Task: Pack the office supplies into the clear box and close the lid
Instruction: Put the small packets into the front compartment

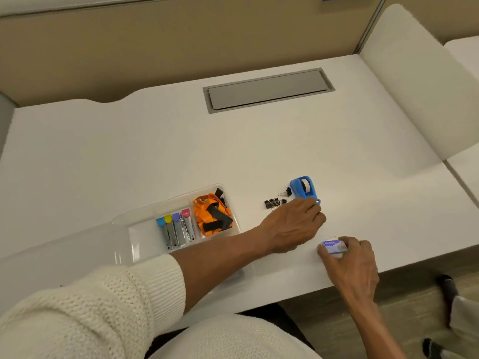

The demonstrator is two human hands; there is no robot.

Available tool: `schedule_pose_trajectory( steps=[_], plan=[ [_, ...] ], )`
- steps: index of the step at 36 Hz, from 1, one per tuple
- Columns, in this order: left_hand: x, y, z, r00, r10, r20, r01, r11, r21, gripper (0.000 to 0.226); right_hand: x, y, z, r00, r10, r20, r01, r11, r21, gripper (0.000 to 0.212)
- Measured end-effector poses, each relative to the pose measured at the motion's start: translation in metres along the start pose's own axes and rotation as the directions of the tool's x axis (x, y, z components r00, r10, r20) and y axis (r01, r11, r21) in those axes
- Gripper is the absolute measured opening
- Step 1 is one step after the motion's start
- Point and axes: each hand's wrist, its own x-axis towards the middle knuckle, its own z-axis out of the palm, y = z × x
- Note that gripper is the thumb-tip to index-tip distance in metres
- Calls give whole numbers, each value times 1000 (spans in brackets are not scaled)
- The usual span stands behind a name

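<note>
Head cam: left hand (294, 224) curls its fingertips onto the blue tape dispenser (303, 189) at 2 o'clock from the clear box (145, 230), right hand (351, 260) pinches a small staples box (333, 245) on the desk (233, 151), binder clips (274, 202) just beside the dispenser.

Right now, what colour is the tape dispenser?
Blue, holding a white roll; the tape dispenser shows in the head view.
</note>
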Motion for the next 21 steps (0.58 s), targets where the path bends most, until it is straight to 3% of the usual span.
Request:
schedule_pose_trajectory(
  steps=[5,9,13,18,21],
  plan=[
    [-44,0,-16,948,-293,-120,287,955,-69,32,4,-33,5,996,-92,15,91,995,35,59],
    [-100,-5,-28,826,-543,-153,520,838,-166,39,-1,-72,14,980,-199,7,198,979,54,58],
    [-167,-6,-33,696,-705,-137,659,702,-270,44,-16,-112,23,929,-368,40,356,917,178,49],
    [-245,5,-38,530,-848,-29,793,507,-339,58,-48,-159,40,777,-611,150,564,782,264,47],
    [-276,11,-36,523,-850,61,806,471,-358,59,-65,-177,51,617,-733,286,668,680,302,49]
  ],
)
